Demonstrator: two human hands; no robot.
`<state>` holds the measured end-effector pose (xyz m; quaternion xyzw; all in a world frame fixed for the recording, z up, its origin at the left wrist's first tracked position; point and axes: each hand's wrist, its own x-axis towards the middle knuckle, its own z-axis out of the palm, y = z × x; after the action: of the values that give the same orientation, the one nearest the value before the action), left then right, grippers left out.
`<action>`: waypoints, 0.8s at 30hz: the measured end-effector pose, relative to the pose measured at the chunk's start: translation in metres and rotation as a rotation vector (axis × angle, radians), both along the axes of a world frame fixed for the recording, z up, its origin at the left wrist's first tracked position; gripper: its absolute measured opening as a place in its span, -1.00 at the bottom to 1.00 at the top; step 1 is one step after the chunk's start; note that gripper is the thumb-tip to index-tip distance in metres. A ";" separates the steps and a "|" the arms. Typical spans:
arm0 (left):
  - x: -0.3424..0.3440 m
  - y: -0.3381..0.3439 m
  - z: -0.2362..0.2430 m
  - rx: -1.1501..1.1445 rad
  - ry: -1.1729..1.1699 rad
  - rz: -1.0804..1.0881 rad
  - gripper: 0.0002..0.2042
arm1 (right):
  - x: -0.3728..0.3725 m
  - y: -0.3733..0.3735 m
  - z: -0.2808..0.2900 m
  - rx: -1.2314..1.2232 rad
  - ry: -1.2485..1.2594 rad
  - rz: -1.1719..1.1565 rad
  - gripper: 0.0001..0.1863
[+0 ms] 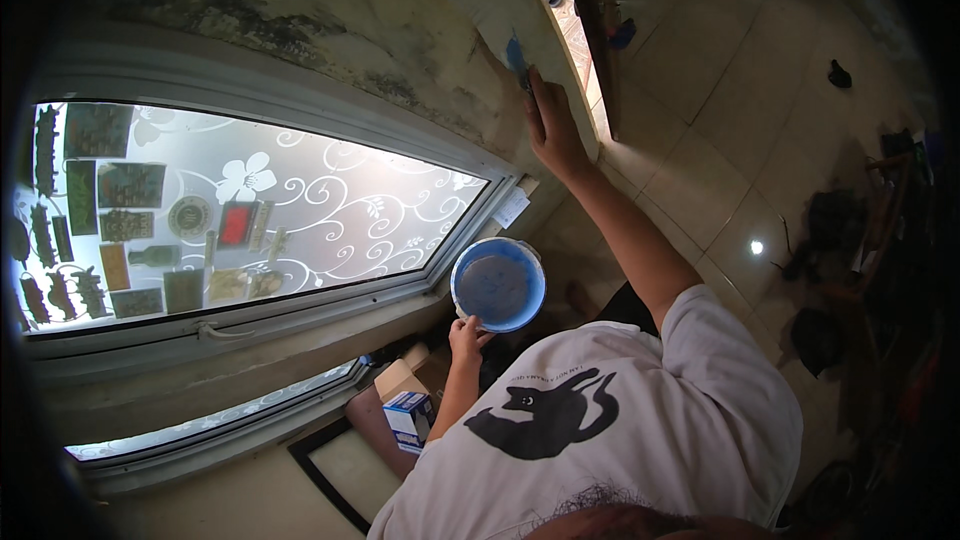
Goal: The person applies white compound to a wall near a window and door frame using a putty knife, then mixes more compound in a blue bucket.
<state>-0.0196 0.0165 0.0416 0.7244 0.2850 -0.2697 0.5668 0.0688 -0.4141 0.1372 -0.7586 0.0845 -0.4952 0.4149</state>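
Left hand (466,340): fingers clamped on blue bucket (533,290) rim. Right hand (555,130): fingers closed around blue-tipped tool (517,58).

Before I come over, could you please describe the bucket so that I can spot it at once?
Start at the frosted window with white flowers and scrolls. Just right of it in the picture, the person's left hand grips the bucket at its rim. It is round and open-topped with a blue inside, unlike the boxy blue-and-white carton nearby.
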 end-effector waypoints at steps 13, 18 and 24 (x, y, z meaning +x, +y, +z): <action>-0.001 -0.001 0.005 0.006 -0.009 -0.018 -0.80 | -0.004 0.001 0.001 0.041 -0.049 -0.030 -0.40; -0.002 -0.005 0.013 -0.006 -0.024 -0.008 -0.80 | -0.015 0.009 -0.052 0.066 0.001 -0.042 -0.39; -0.003 0.003 0.005 -0.006 -0.012 -0.007 -0.79 | -0.033 -0.014 -0.055 0.049 0.040 -0.070 -0.41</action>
<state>-0.0228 0.0194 0.0468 0.7255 0.2783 -0.2684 0.5694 0.0362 -0.4281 0.0818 -0.7545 0.1314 -0.4919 0.4140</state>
